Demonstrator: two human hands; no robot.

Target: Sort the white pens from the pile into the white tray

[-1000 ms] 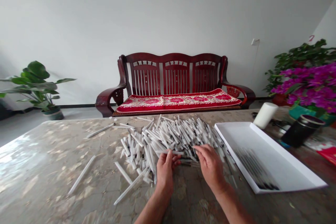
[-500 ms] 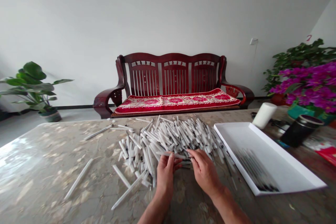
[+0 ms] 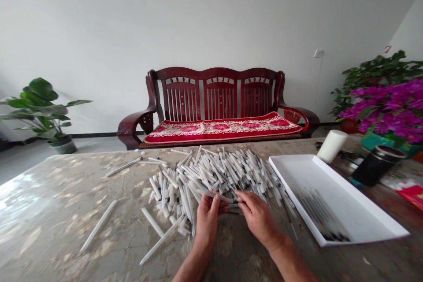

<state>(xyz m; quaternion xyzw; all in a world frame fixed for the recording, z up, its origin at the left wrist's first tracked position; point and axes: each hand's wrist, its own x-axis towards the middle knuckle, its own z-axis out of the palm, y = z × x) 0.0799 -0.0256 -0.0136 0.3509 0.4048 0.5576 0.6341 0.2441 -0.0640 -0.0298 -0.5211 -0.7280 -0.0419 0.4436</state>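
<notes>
A person's left hand point(image 3: 206, 221) grasped a slim whitish stick point(image 3: 226, 198) between thumb and fingers at a patterned table point(image 3: 112, 264), the stick reaching from the left hand toward about 4 o'clock, into the gap before the right hand point(image 3: 259, 219). The right hand's thumb and forefinger were drawn close together near the stick's free end; whether they gripped anything could not be told. A jumbled heap of similar sticks point(image 3: 211, 172) spread at 12 o'clock from both hands, its near edge just beyond the fingers. Of the strays, one loose stick point(image 3: 98, 226) lay well apart at 9 o'clock from the left hand, while another point(image 3: 161, 240) rested nearer, at 8 o'clock. Between 2 and 3 o'clock from the right hand sat a shallow white box point(image 3: 360, 213), holding a row of dark-ended sticks point(image 3: 319, 211) along its near-left side.
</notes>
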